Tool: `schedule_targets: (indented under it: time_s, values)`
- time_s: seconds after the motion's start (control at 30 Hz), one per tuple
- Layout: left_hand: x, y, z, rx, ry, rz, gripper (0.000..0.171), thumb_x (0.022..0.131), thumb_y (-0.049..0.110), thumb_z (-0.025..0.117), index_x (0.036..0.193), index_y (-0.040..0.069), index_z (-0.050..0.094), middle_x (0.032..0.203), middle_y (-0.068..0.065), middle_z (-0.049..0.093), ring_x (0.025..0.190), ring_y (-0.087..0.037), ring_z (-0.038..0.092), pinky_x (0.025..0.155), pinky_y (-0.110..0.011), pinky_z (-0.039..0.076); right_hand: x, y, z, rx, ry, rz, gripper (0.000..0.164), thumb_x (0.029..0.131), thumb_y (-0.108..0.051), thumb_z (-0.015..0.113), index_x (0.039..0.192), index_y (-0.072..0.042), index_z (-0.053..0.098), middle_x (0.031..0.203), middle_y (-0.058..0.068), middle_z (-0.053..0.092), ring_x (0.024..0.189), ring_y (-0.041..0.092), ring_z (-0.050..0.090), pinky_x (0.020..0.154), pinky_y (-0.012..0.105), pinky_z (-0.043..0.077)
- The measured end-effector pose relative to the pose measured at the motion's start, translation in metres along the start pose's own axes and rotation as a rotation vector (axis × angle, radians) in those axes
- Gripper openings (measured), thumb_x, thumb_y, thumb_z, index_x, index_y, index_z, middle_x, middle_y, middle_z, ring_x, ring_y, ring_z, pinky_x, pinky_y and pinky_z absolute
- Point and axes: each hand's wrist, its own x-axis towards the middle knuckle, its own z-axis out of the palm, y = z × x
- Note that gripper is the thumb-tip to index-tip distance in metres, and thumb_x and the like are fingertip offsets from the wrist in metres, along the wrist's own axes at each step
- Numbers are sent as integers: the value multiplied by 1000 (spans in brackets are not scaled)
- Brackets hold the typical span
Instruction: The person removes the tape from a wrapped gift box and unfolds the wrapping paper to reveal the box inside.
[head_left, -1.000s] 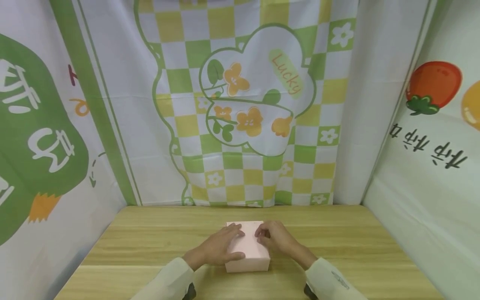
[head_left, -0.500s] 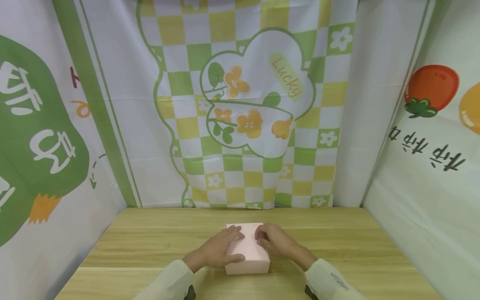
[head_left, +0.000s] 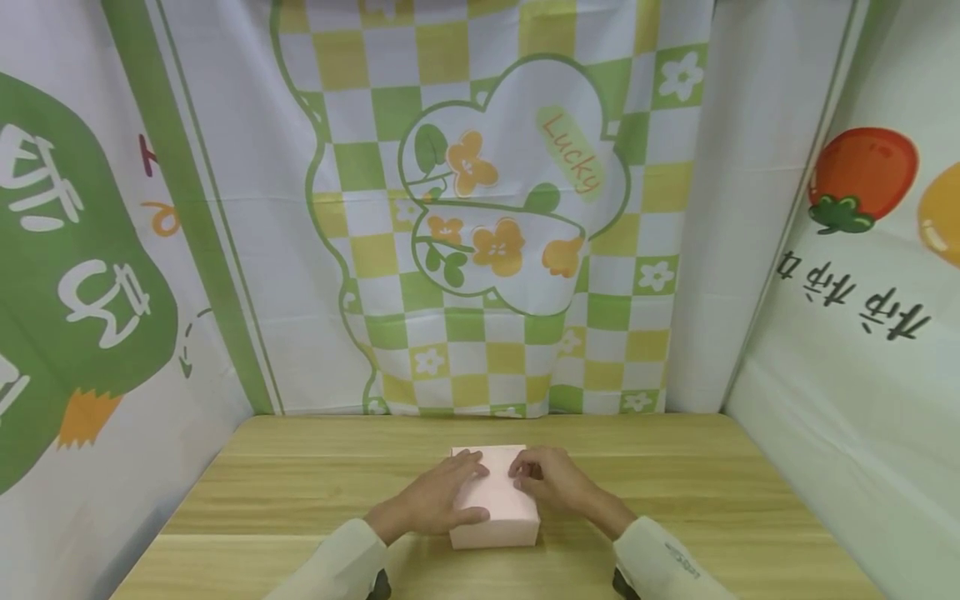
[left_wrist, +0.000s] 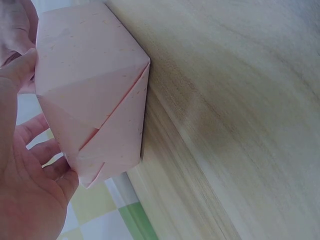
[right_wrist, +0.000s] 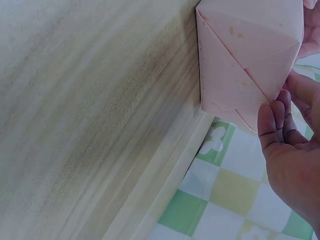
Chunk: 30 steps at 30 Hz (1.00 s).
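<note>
A pink paper-wrapped box (head_left: 497, 507) lies on the wooden table (head_left: 300, 492) near its middle. My left hand (head_left: 438, 496) rests on the box's left side, fingers laid over the top and thumb along the near edge. My right hand (head_left: 551, 482) sits on the box's right top, fingers curled down onto the paper. In the left wrist view the box (left_wrist: 92, 95) shows folded triangular end flaps beside my left hand (left_wrist: 25, 165). The right wrist view shows the other folded end of the box (right_wrist: 245, 60) with my right hand's fingers (right_wrist: 282, 125) at its edge.
Printed cloth backdrops hang behind the table (head_left: 480, 217) and on the left (head_left: 82, 275) and right (head_left: 862, 275). Bare wooden tabletop spreads to both sides of the box.
Both hands stay on the box; the right hand's fingers have shifted only slightly. The box has not moved.
</note>
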Motion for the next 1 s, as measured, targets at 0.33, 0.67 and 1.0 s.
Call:
schedule_targets:
  time_s: [0.33,0.67,1.0]
  values:
    - [1,0,-1,3,-11,-10,60,92,50,61,136,10,50,155,-16,38,145,-37,34,119,-55,29,4,0,-4,-21,-28,-71,6,85,-2,68,84,-7,66,72,-3,56,65,0,45,57,15,42]
    - [0,-1,0,-18,-11,5,56,93,46,62,134,9,52,155,-19,39,145,-38,34,120,-56,27,3,6,-1,45,-16,-65,6,87,-3,68,92,-6,70,74,-2,61,66,2,50,58,15,46]
    - [0,-1,0,-20,-7,3,57,93,48,61,135,10,51,155,-17,38,145,-37,34,120,-56,28,10,3,2,-207,11,-143,10,92,-5,64,85,-10,66,76,-3,57,71,3,48,63,19,46]
